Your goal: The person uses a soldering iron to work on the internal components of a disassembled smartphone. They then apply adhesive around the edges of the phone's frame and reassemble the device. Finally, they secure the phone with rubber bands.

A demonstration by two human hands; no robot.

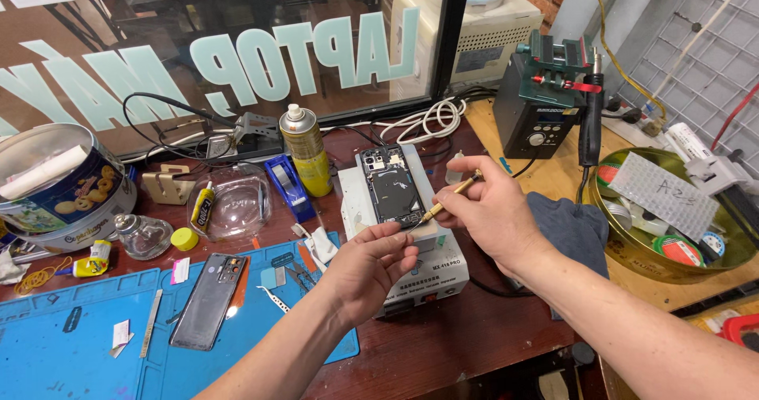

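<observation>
I see my right hand [490,210] closed around a slim brass-coloured screwdriver [452,194], gripped between thumb and fingers. Its long axis runs diagonally: the handle end points to about 2 o'clock, and the tip points down to about 8 o'clock, where it meets the lower right corner of the opened phone [390,185].

The phone lies flat, back side up with the cover off, on top of a white heating station [427,269]. The long axis of the phone runs almost from 12 to 6 o'clock, with the camera end at 12 o'clock.

My left hand [368,269] is loosely curled and holds nothing that I can see. Its fingertips [399,238] rest on the station just beside the lower edge of the phone, at about 6 o'clock from it.

At 9 o'clock from the station, a dark phone back cover [207,299] lies on the blue mat [79,345] on the worktop [474,333]. A yellow spray can [305,149] stands upright at about 10 o'clock from the phone. A grey cloth [573,230] lies just at 3 o'clock from my right hand.
</observation>
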